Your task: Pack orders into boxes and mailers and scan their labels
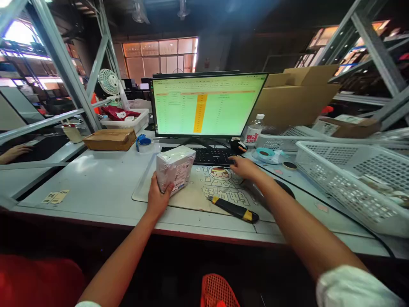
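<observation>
My left hand (160, 194) is closed around the lower part of a white parcel (175, 166) and holds it tilted above the desk mat. Printed labels show on the parcel's side facing me. My right hand (244, 167) rests at the right end of the black keyboard (211, 156), fingers extended over the keys and holding nothing. Behind the keyboard stands a monitor (179, 111) showing a spreadsheet with an orange column. A black and yellow utility knife (234, 209) lies on the desk mat (188, 202), between my two arms.
A brown carton (110, 140) and blue tape (143, 143) sit at the left. On the right are a bottle (254, 130), a teal tape roll (265, 154) and a white plastic basket (348, 179). A cable (306, 192) crosses the desk. Another person's hand (17, 152) shows far left.
</observation>
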`<state>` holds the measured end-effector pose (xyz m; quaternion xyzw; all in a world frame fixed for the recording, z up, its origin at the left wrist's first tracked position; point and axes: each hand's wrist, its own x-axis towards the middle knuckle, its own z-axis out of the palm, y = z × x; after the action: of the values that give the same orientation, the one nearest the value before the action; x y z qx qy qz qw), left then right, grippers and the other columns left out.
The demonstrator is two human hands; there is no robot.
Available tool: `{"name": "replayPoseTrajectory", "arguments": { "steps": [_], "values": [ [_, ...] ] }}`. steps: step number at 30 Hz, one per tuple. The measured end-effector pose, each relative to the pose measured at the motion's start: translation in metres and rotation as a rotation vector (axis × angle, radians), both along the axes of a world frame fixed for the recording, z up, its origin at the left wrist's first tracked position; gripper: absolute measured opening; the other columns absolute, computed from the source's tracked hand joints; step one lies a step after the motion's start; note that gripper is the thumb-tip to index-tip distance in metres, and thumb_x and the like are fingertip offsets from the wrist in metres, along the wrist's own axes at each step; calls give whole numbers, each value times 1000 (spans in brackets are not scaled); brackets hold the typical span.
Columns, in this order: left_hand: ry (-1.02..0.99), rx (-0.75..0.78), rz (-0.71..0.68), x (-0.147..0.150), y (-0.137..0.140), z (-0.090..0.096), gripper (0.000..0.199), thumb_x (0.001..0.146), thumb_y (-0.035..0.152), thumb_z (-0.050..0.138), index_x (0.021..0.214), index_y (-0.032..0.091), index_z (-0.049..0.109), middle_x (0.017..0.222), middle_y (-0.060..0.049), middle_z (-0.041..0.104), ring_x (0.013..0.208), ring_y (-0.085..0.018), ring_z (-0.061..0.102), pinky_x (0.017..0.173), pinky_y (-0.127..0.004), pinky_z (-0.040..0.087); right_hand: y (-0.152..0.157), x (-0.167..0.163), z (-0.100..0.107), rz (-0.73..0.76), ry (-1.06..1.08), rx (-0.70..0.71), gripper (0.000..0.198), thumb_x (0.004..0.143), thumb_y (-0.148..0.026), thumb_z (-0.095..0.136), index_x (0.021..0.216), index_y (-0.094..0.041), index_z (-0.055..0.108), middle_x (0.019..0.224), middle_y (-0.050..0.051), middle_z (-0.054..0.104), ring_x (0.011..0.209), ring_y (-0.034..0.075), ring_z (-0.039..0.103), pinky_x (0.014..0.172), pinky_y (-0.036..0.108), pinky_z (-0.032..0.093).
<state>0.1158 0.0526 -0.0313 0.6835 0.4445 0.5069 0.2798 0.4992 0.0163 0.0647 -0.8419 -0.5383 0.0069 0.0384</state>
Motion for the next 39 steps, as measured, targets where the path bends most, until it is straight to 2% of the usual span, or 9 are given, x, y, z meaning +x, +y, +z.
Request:
{"name": "replayPoseTrajectory", "arguments": {
  "steps": [3, 7, 14, 19, 23, 26, 30, 35, 39],
  "values": [
    [-32, 66, 58, -3, 2, -1, 90, 92, 57, 70, 163, 16, 33, 159, -22, 49, 150, -36, 47, 123, -51, 41, 41, 3, -16, 32, 22, -59, 45, 99, -33, 66, 142, -20, 63, 140, 13, 68, 125, 25, 65, 109, 43, 53],
    [-31, 73, 86, -4, 6, -5, 89, 92, 54, 71, 164, 18, 32, 154, -21, 51, 147, -36, 49, 122, -53, 42, 61, 1, -28, 18, -1, -101, 41, 101, -42, 66, 135, -19, 64, 138, 11, 66, 121, 25, 66, 104, 51, 57],
    [-16, 108, 119, 1, 8, -9, 70, 88, 33, 71, 150, 17, 42, 141, -18, 58, 137, -33, 56, 117, -52, 46, 67, -22, -13, 70, -27, -112, 43, 101, -43, 66, 137, -19, 64, 139, 12, 65, 122, 25, 66, 104, 51, 57],
    [176, 353, 115, -32, -9, 12, 63, 84, 16, 70, 144, 22, 50, 137, -14, 56, 133, -33, 54, 115, -55, 48, -6, -63, -1, 240, -8, -117, 50, 104, -46, 55, 145, -18, 62, 133, 16, 72, 121, 29, 70, 105, 51, 55],
    [485, 489, 26, -72, -25, 15, 70, 81, 3, 67, 146, 27, 53, 144, -13, 53, 144, -38, 43, 117, -58, 48, -102, -64, -31, 357, 42, -172, 66, 90, -53, 66, 148, -23, 64, 142, 15, 70, 127, 37, 69, 106, 51, 56],
    [560, 495, -34, -88, -30, 8, 68, 84, 3, 66, 146, 29, 53, 146, -12, 53, 148, -37, 40, 116, -57, 50, -128, -37, -51, 410, 127, 8, 64, 90, -56, 62, 143, -22, 69, 147, 14, 67, 131, 36, 67, 111, 49, 55],
    [514, 445, -71, -90, -31, -3, 64, 89, 18, 75, 147, 30, 50, 156, -13, 46, 154, -38, 34, 120, -60, 46, -81, -3, -46, 327, 114, 192, 61, 99, -56, 49, 139, -15, 70, 140, 17, 71, 128, 33, 69, 111, 44, 54],
    [354, 335, -2, -88, -26, -16, 60, 94, 33, 75, 147, 28, 48, 161, -14, 40, 151, -36, 41, 121, -63, 43, 8, 2, -29, 217, 12, 98, 62, 100, -48, 52, 145, -8, 63, 148, 22, 64, 139, 35, 60, 118, 44, 46],
    [251, 250, 40, -86, -22, -21, 52, 95, 32, 70, 144, 28, 52, 160, -13, 43, 149, -35, 46, 122, -63, 43, 44, -8, -39, 192, -12, 55, 61, 98, -43, 56, 146, -5, 62, 144, 26, 66, 135, 35, 63, 113, 44, 48]
  ]
}}
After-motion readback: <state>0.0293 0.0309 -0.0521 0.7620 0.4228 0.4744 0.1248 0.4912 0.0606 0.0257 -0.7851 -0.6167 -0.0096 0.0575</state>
